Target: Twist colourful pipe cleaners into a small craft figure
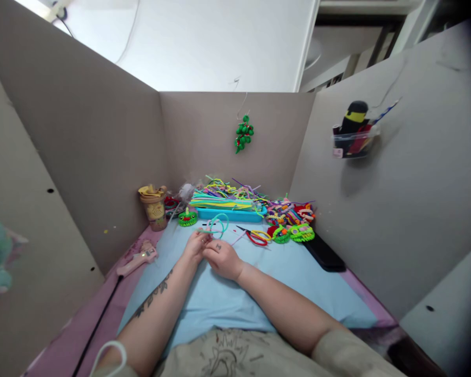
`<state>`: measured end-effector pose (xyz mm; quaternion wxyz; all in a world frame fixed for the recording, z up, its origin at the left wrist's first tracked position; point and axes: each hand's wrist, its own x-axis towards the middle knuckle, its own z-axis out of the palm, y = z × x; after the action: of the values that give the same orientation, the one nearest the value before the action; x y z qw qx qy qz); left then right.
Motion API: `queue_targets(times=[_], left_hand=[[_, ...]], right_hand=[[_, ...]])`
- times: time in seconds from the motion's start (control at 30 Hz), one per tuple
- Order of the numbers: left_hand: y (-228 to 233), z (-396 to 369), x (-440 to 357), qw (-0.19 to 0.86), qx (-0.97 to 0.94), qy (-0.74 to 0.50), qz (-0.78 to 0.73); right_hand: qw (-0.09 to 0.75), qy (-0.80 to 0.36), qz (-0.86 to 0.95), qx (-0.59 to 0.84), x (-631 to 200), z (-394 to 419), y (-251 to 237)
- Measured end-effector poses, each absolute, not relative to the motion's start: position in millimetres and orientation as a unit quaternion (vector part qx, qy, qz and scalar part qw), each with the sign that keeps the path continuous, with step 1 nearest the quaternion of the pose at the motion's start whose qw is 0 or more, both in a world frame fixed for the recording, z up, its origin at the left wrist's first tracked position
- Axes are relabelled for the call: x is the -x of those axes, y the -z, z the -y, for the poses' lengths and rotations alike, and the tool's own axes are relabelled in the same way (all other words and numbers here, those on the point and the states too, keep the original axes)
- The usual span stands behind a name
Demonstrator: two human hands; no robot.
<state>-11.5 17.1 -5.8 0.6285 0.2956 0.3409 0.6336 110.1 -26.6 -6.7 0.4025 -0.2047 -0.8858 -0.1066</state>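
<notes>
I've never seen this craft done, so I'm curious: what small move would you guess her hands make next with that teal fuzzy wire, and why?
Probably another small bend or twist of the teal fuzzy pipe cleaner. The left hand and right hand meet at its near end, fingertips pinched together, while its loop curls free above the light blue mat. The red-and-yellow scissors lie untouched beside them.

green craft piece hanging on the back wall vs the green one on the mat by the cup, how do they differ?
The hanging green piece dangles from a hook on the back panel, clear of the table; the small green piece sits on the blue mat beside the tan cup. The hanging one is a long, vertical cluster; the one on the mat is low and round. Both are bright green with red bits.
</notes>
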Motion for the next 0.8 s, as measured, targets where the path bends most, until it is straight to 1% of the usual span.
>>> queue_targets(times=[0.1,0.2,0.27,0.33,0.43,0.53,0.8], left_hand=[[5.2,-15.6,12.4,0.635,-0.294,-0.636,-0.325],[4.8,-14.4,12.7,0.641,-0.285,-0.639,-0.316],[4.9,-14.3,12.1,0.641,-0.285,-0.636,-0.322],[5.3,-14.6,11.4,0.640,-0.287,-0.632,-0.329],[6.4,-15.0,10.7,0.638,-0.298,-0.628,-0.331],[7.8,-15.1,11.1,0.642,-0.311,-0.619,-0.328],[8.0,-14.9,10.3,0.642,-0.344,-0.596,-0.339]], right_hand=[[0.477,0.017,0.839,0.263,-115.2,22.6,7.0],[0.571,-0.062,0.732,0.366,-124.4,11.8,7.8],[0.618,-0.112,0.653,0.424,-132.5,1.2,9.0],[0.645,-0.162,0.598,0.447,-140.8,-9.6,10.4],[0.646,-0.226,0.577,0.446,-150.5,-21.2,12.1],[0.639,-0.260,0.571,0.445,-154.1,-25.2,12.5],[0.617,-0.274,0.608,0.419,-146.8,-19.5,10.7]])
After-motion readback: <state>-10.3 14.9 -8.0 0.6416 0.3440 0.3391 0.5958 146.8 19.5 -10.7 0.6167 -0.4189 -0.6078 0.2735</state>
